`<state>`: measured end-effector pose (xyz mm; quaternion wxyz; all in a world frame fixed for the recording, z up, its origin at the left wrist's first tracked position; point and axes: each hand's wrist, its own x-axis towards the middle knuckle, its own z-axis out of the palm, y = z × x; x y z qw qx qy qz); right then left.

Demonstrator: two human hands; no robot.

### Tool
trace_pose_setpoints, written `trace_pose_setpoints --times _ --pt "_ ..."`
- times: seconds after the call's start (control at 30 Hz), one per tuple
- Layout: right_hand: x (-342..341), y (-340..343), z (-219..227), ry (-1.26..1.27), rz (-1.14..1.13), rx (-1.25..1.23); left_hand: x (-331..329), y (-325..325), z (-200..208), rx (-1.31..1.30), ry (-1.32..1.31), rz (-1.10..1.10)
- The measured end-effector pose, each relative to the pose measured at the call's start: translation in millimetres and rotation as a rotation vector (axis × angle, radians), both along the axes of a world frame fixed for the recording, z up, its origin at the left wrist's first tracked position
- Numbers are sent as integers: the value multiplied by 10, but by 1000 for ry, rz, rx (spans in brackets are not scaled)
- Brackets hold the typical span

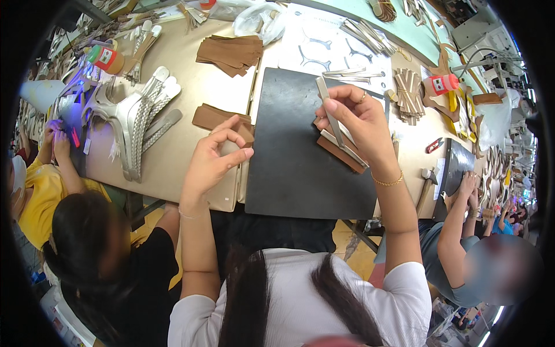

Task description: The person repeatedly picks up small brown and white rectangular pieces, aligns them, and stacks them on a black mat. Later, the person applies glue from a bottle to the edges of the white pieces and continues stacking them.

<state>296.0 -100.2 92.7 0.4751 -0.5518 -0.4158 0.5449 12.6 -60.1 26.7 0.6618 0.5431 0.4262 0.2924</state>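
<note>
My right hand [361,121] is raised over the black mat [289,168], its thumb and fingers pinching a thin, pale metallic strip [325,95] that stands at a slant. Beneath that hand lie narrow brown and pale strips [341,155], partly covered by it. My left hand [211,162] hovers left of the mat with curved fingers; thumb and index are apart, and I see nothing between them. Just beyond it is a small stack of brown leather-like strips [214,117]. A larger brown stack [228,53] lies farther back on the table.
Silver braided straps [139,115] and a green-capped bottle [107,59] stand at left. A paper with outlines [306,37] is behind the mat. To the right are bundled strips [409,95], a red-labelled bottle [442,85] and a hammer [426,178]. People work on both sides.
</note>
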Motion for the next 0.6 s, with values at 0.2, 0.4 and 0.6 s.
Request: trace_pose_setpoints --times 0.2,0.4,0.6 --pt "11 -265 -65 84 -65 -4 41 -217 344 -49 -323 -141" --pt "106 -604 -79 40 -130 38 371 -828 491 -361 -270 -57" --pt "-67 -915 -302 -2 -105 -216 485 -871 -129 579 590 70"
